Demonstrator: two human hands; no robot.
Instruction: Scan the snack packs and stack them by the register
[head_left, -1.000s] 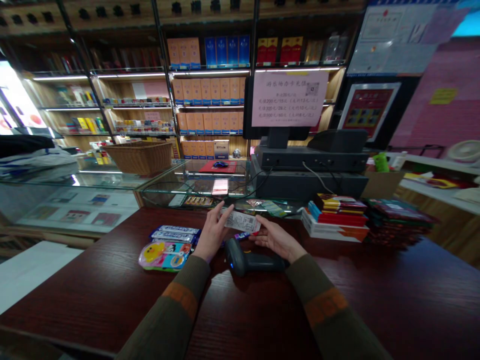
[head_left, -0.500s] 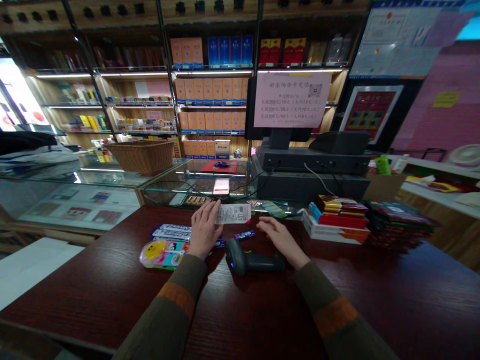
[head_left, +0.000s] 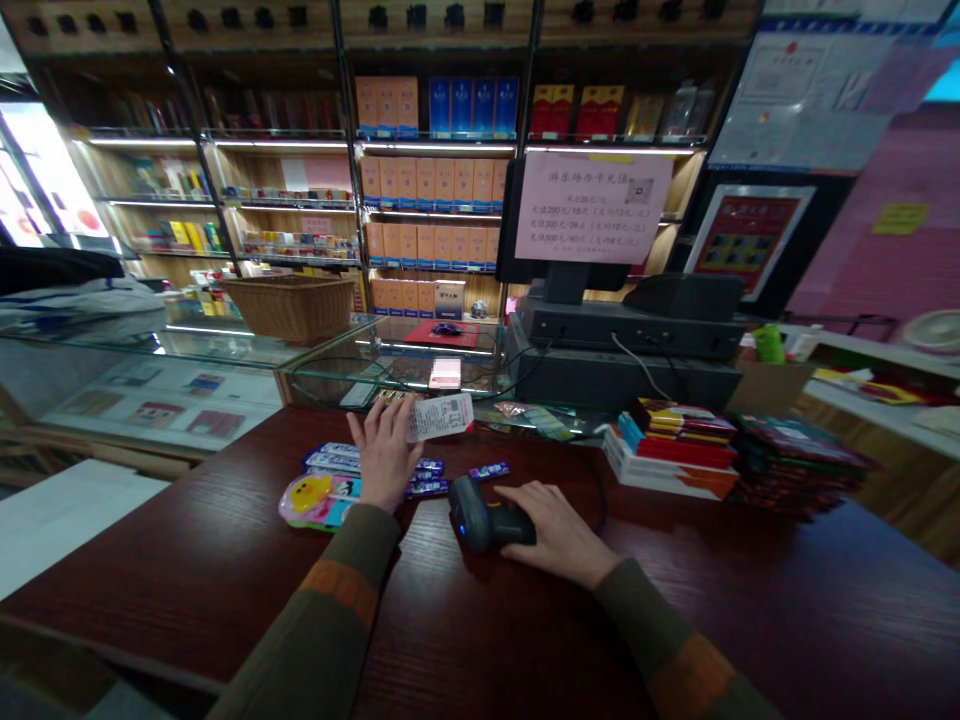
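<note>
My left hand (head_left: 387, 455) holds a white printed packet (head_left: 442, 417) by its left end, above several blue-purple packs (head_left: 427, 488). Below and left of that hand lies a colourful case with a yellow duck (head_left: 307, 495), partly covered by the wrist. The dark handheld scanner (head_left: 472, 515) rests on the brown table (head_left: 465, 640), its head pointing left. Around the scanner's handle my right hand (head_left: 551, 525) is closed, with the thumb on the near side. One small blue-purple pack (head_left: 490, 470) lies just beyond the scanner.
Stacked boxes (head_left: 671, 455) and a pile of dark packets (head_left: 799, 465) stand on the right. Behind the table are a glass case (head_left: 330, 375), a wicker basket (head_left: 292, 308) and a monitor bearing a pink sign (head_left: 589, 208). A phone-like bright screen (head_left: 445, 374) is at the back.
My right hand has come down and closed on the scanner's handle. My left hand has moved slightly left with the white packet, which has tilted. The camera view has shifted a little.
</note>
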